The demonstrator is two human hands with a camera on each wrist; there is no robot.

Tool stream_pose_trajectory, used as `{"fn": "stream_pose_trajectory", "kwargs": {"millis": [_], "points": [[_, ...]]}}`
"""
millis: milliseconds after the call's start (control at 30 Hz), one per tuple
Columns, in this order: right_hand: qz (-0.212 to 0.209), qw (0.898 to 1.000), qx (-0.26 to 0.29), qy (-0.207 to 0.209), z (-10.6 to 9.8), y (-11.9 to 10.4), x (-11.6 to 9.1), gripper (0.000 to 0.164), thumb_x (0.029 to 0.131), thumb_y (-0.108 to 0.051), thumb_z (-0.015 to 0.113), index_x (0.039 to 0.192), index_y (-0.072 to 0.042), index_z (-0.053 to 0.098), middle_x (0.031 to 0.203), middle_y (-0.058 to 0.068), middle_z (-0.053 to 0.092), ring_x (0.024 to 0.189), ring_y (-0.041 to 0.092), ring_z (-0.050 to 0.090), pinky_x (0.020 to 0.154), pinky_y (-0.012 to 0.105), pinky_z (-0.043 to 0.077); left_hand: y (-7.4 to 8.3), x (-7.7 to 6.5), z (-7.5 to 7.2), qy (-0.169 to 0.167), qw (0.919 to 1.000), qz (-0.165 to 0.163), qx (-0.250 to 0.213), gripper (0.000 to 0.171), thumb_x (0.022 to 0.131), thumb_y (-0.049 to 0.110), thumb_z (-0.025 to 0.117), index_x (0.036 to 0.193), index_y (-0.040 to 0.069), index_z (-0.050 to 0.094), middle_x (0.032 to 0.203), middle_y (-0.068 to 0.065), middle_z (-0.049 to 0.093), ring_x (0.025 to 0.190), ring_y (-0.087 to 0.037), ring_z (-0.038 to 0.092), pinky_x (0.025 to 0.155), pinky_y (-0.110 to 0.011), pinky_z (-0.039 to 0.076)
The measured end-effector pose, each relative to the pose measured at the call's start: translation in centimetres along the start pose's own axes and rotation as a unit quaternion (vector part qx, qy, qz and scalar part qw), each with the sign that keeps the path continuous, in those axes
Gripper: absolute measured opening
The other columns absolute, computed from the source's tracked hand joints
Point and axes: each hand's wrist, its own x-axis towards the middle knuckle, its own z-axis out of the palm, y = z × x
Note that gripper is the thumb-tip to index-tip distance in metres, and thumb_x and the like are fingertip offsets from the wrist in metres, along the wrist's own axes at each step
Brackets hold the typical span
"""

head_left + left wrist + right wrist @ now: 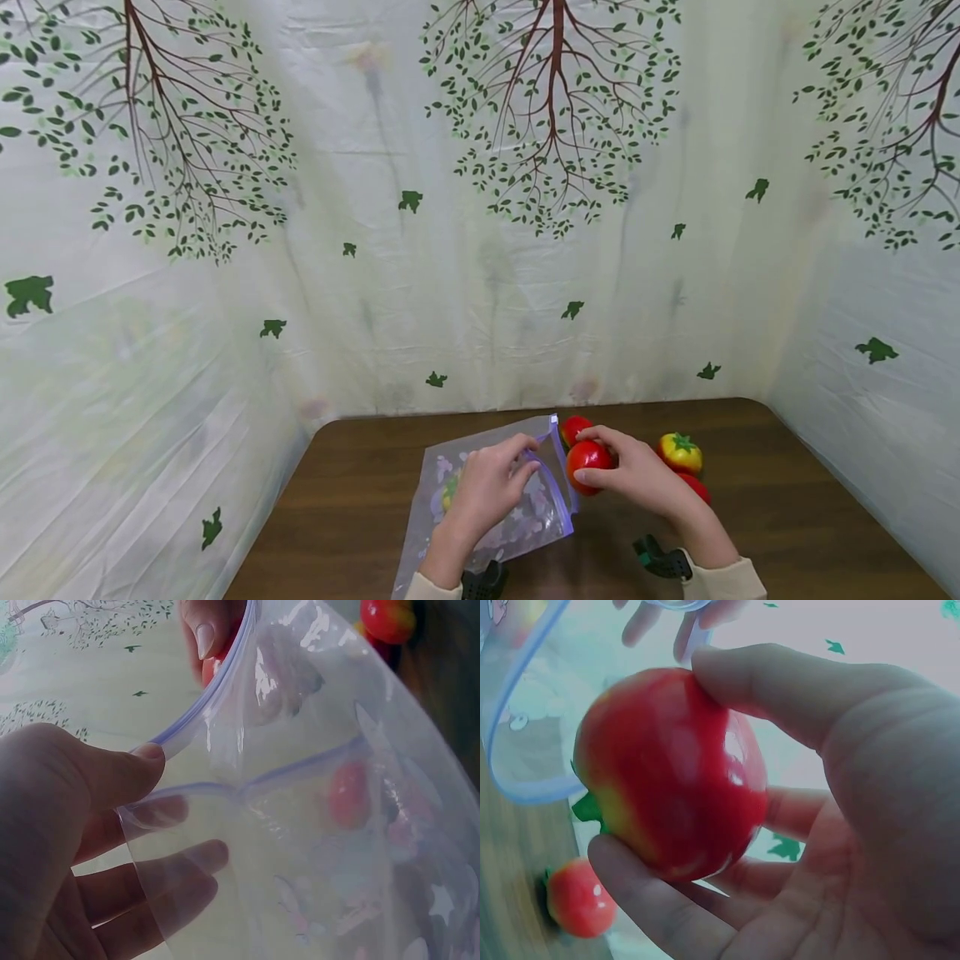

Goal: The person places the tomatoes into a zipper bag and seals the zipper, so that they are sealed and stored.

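Note:
My left hand [487, 487] pinches the purple zip edge of a clear plastic zip bag [300, 847], thumb outside and fingers behind the film. The bag's mouth gapes toward the right. Inside the bag, a yellow-green item [450, 492] shows through the printed film. My right hand [637, 471] grips a shiny red toy tomato [671, 772] with a green stem, thumb on one side and fingers round the other. In the head view this tomato is right beside the bag's mouth. Another red tomato [581, 898] lies on the table just behind it.
To the right of my right hand sit a yellow-red tomato [680, 452] with a green top and a red one [696, 487], partly hidden by the wrist. The brown wooden table [345, 500] ends at a pale curtain [487, 333] printed with trees and leaves.

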Motion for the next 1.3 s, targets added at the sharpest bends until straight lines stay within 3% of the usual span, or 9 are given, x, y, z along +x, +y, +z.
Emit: {"fn": "stream_pose_trajectory", "kwargs": {"millis": [333, 733, 1300], "points": [[-0.017, 1.0, 0.02, 0.009, 0.9, -0.9, 0.5, 0.062, 0.078, -0.034, 0.086, 0.131, -0.019, 0.058, 0.122, 0.006, 0.062, 0.102, 0.028, 0.059, 0.076, 0.04, 0.057, 0.1, 0.1, -0.4, 0.016, 0.9999, -0.001, 0.001, 0.016, 0.092, 0.023, 0.076, 0.107, 0.023, 0.069, 0.09, 0.013, 0.071, 0.057, 0.001, 0.047, 0.052, -0.017, 0.042], [-0.019, 1.0, 0.015, 0.003, 1.6, -1.2, 0.9, 0.062, 0.078, -0.036, 0.086, 0.132, -0.021, 0.059, 0.122, 0.005, 0.063, 0.102, 0.027, 0.06, 0.076, 0.039, 0.058, 0.1, 0.1, -0.9, 0.029, 0.9996, -0.005, -0.004, 0.016, 0.093, 0.021, 0.075, 0.108, 0.021, 0.069, 0.096, 0.012, 0.071, 0.06, 0.0, 0.051, 0.056, -0.018, 0.045], [-0.03, 0.999, 0.016, -0.025, 2.3, -1.1, 0.8, 0.066, 0.075, -0.032, 0.088, 0.134, -0.021, 0.059, 0.131, 0.009, 0.059, 0.11, 0.031, 0.058, 0.078, 0.044, 0.058, 0.0, 0.2, -1.0, 0.025, 0.9996, -0.005, -0.012, 0.019, 0.093, 0.022, 0.075, 0.111, 0.021, 0.069, 0.103, 0.006, 0.073, 0.065, 0.0, 0.055, 0.06, -0.016, 0.048]]}}
